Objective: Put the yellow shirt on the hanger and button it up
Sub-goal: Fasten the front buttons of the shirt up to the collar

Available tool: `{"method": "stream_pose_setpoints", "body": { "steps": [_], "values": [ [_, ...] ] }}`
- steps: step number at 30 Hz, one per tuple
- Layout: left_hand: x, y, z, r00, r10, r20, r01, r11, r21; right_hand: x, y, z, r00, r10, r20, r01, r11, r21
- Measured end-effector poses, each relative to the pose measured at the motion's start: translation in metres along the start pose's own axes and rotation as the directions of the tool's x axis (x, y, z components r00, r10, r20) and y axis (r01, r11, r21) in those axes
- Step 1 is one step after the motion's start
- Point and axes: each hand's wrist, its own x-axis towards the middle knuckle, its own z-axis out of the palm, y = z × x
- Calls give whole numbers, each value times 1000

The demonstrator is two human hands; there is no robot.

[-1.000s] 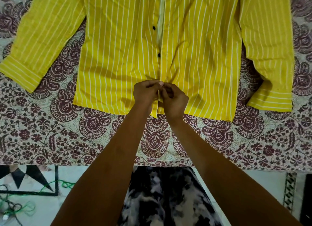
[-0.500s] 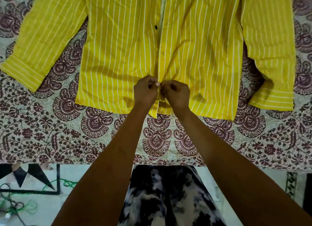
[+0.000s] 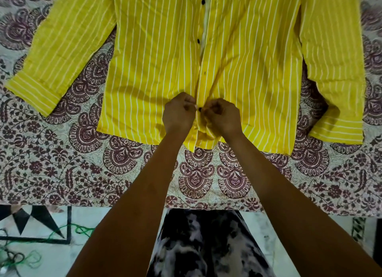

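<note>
Yellow shirt [image 3: 157,74] flat on printed bedsheet [image 3: 62,169], hanger not visible. We pinch lower placket: left hand [image 3: 179,113] and right hand [image 3: 222,116] both clamped on fabric at black button [image 3: 199,109]. Keep edges aligned, feed button edge-first through hole, avoid puckering hem.

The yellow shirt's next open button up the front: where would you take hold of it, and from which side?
Hedged: pinch the black button by its rim from its left, where it sits on the left panel's edge. Bring the other grip from the right onto the loose right front edge, which gapes open there. The yellow shirt lies flat, so come from above. Both the left hand and right hand are pinching lower down.
</note>
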Motion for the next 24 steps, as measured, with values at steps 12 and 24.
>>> {"method": "stream_pose_setpoints", "body": {
  "steps": [12,24],
  "values": [
    [61,40,-18,974,222,-53,-228,957,-181,49,-56,10,972,-233,-13,180,786,-592],
    [68,45,12,970,224,95,-243,913,327,68,-45,-14,977,134,-169,-123,990,74]
  ]
}}
